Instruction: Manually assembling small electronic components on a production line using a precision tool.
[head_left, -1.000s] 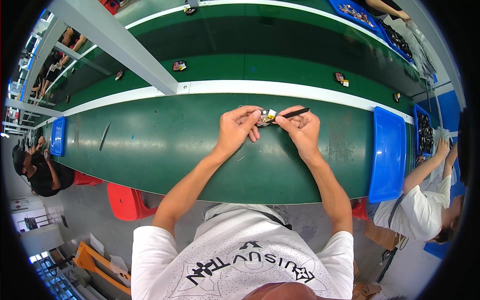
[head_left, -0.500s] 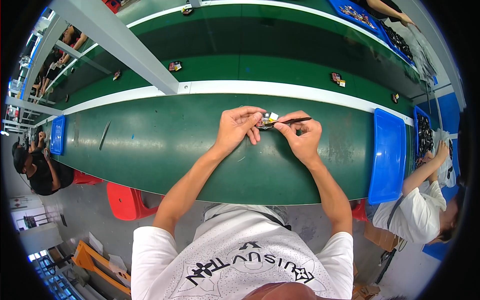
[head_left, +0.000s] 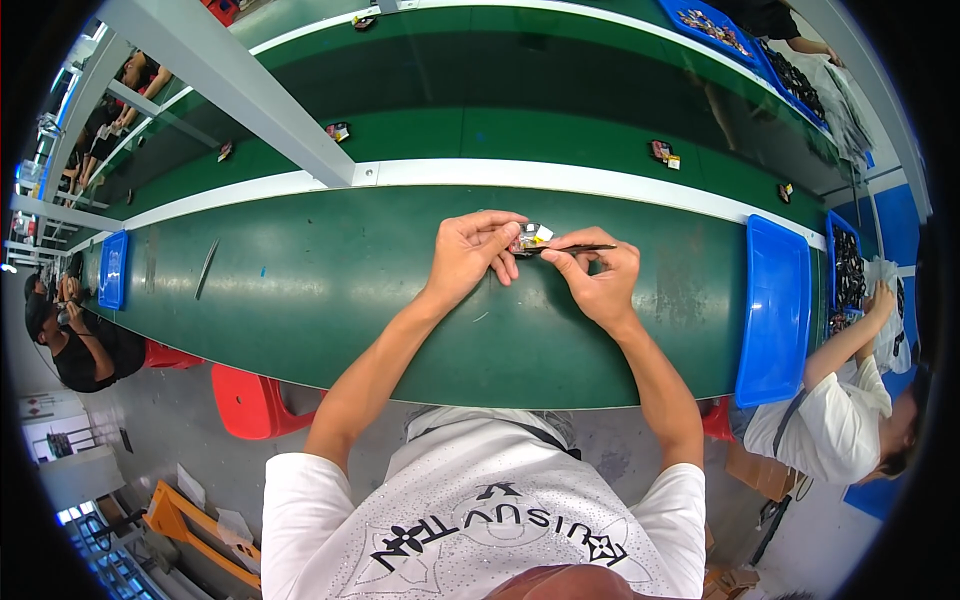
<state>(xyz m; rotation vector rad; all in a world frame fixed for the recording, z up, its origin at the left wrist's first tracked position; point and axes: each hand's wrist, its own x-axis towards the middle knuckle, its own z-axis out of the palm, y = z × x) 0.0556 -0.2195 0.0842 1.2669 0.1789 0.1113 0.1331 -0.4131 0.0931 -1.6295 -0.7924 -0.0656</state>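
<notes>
Pointing inward, left hand (head_left: 464, 256) pinches small device (head_left: 525, 239) — right hand (head_left: 605, 280), a black tool (head_left: 594, 247).

Shirt (head_left: 440, 470): white, short-sleeved, its front speckled with tiny dots
Sleeves (head_left: 308, 510): plain white, ending above the elbows
Lettering (head_left: 500, 517): black capitals bowed across the chest
Emblems (head_left: 405, 540): black, flower-like, set among the letters
Drawing: thin grey curving lines
Waist: dark band (head_left: 550, 437), greyish trousers (head_left: 563, 428)
Hands: left hand (head_left: 470, 258) and right hand (head_left: 604, 277), both bare
</notes>
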